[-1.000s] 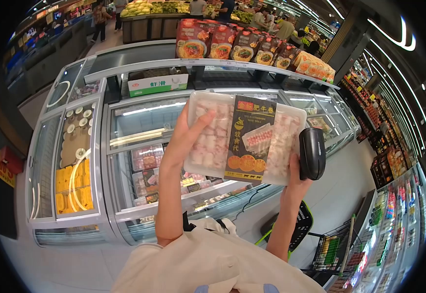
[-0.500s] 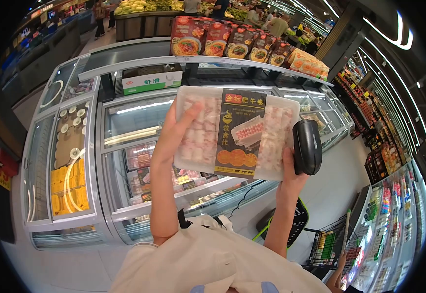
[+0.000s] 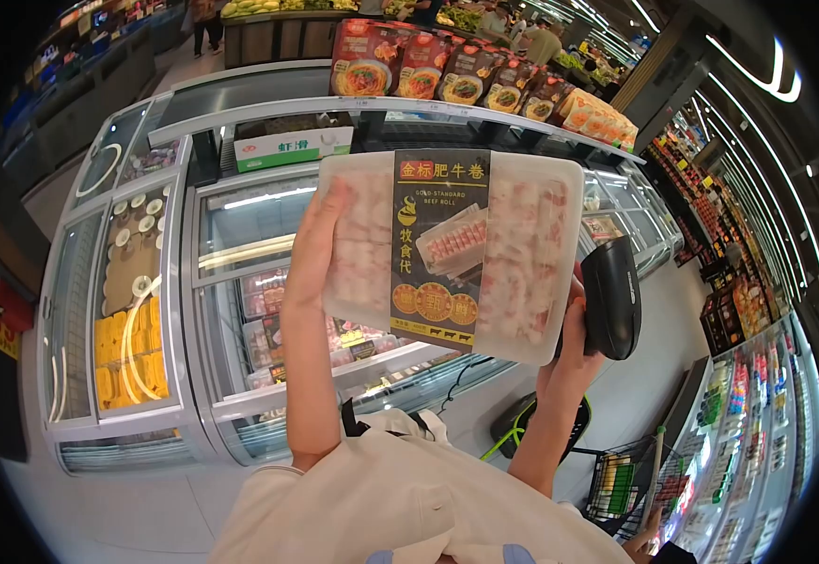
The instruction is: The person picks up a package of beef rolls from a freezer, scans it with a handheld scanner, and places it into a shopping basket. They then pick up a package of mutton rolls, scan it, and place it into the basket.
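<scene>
A white tray of beef rolls (image 3: 531,254), wrapped in clear film with a black label band, is held up in front of me, label side showing. My left hand (image 3: 313,249) grips its left edge, the thumb over the film. At the lower right corner is my right hand (image 3: 571,334), its fingers wrapped round a black handheld scanner (image 3: 612,299). The scanner stands upright, right of the tray. Whether my right fingers also bear on the tray is hard to see.
Glass-topped freezers (image 3: 193,395) stand ahead and left, with a shrimp-paste box (image 3: 294,146) and red food packages (image 3: 364,61) on the shelves above. A basket (image 3: 522,428) is on the floor at lower right, near a shopping cart (image 3: 616,484) and a person's hand (image 3: 649,531). Chilled shelves (image 3: 757,423) line the right.
The tray has come closer and a little left, its label now sharper. My right hand and the scanner have shifted right and slightly down, away from the tray's right edge.
</scene>
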A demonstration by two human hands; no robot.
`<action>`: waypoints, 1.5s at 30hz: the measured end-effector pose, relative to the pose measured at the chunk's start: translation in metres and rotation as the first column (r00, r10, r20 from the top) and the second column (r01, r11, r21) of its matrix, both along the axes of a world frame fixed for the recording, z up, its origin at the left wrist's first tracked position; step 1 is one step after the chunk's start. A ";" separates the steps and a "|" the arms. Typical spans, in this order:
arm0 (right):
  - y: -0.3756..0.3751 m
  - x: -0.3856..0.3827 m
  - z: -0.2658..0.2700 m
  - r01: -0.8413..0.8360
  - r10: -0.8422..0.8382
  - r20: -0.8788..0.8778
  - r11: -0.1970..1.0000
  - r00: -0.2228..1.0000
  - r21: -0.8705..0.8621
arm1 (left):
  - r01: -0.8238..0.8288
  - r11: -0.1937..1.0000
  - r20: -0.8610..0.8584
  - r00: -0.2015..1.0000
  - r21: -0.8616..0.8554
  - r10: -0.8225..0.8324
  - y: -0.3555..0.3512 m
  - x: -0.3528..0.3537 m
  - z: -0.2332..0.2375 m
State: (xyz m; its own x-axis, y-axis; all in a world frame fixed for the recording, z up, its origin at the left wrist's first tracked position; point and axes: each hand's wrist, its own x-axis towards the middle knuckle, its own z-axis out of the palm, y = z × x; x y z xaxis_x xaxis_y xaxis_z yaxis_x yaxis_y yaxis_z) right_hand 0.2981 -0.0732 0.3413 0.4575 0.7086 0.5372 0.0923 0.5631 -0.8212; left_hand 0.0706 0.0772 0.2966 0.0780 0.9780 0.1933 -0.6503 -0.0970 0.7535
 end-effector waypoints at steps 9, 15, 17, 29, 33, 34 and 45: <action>0.007 -0.018 0.018 0.182 -0.152 0.126 0.941 0.980 -0.284 | -0.239 0.963 -0.112 0.961 0.123 0.253 -0.025 -0.006 0.026; 0.024 -0.030 0.007 0.236 -0.168 0.230 0.921 0.959 -0.311 | -0.344 0.916 -0.191 0.904 0.207 0.383 -0.030 0.000 0.031; 0.028 -0.030 0.005 0.237 -0.179 0.210 0.925 0.961 -0.297 | -0.344 0.913 -0.185 0.904 0.218 0.385 -0.028 0.000 0.029; 0.044 -0.027 0.003 0.336 -0.296 0.213 0.923 0.931 -0.188 | -0.340 0.893 -0.200 0.892 0.294 0.406 -0.035 0.006 0.039; 0.046 -0.024 0.002 0.362 -0.323 0.214 0.915 0.922 -0.177 | -0.318 0.898 -0.180 0.906 0.305 0.383 -0.037 0.008 0.041; 0.045 -0.025 0.003 0.354 -0.317 0.191 0.912 0.929 -0.206 | -0.322 0.900 -0.172 0.908 0.293 0.381 -0.038 0.008 0.040; 0.047 -0.017 -0.009 0.384 -0.348 0.282 0.919 0.894 -0.085 | -0.317 0.881 -0.157 0.908 0.350 0.389 -0.035 0.007 0.037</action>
